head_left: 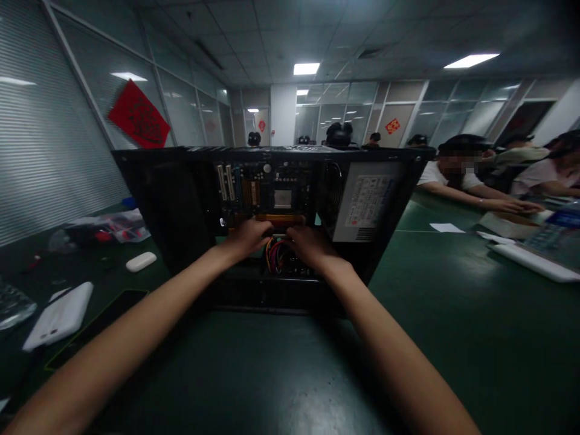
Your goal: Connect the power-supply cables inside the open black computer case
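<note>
An open black computer case stands on the green table in front of me, its inside facing me. Both my hands reach into it at the motherboard's lower edge, by the orange memory slots. My left hand has its fingers bent together there; what they grip, if anything, is hidden. Close beside it, my right hand is closed in the same way, its fingertips hidden too. Coloured cables bunch between and below my hands. A silver power supply with a label sits at the case's right.
Left of the case lie a white earbud case, a white power bank, a black pad and plastic bags. On the right are an open box, paper and a water bottle. Other people sit behind.
</note>
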A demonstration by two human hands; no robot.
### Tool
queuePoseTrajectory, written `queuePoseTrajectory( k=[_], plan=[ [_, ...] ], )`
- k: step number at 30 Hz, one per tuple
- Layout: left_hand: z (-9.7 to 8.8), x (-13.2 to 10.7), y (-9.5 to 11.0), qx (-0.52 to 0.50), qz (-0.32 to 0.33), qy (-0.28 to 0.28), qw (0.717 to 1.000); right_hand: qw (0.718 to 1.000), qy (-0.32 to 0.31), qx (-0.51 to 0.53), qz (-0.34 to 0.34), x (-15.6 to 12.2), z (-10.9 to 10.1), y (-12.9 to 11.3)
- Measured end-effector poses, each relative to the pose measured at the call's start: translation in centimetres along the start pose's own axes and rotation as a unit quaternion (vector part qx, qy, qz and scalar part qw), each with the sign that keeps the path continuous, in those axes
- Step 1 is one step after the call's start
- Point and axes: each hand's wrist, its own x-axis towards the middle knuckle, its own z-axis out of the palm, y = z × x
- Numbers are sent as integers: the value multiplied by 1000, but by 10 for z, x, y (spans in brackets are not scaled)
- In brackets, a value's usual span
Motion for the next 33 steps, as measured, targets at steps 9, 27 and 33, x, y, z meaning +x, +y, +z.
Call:
queuePoseTrajectory(
  k=[9,27,33],
  plan=[
    [14,1,7,24,-1,39,999,999,2,34,7,-2,-2,-1],
    [19,-2,2,27,-42,35,998,999,-7,48,1,2,5,-1],
    [19,-2,4,91,-71,-9,993,999,11,39,-2,0,3,-6]
  ],
)
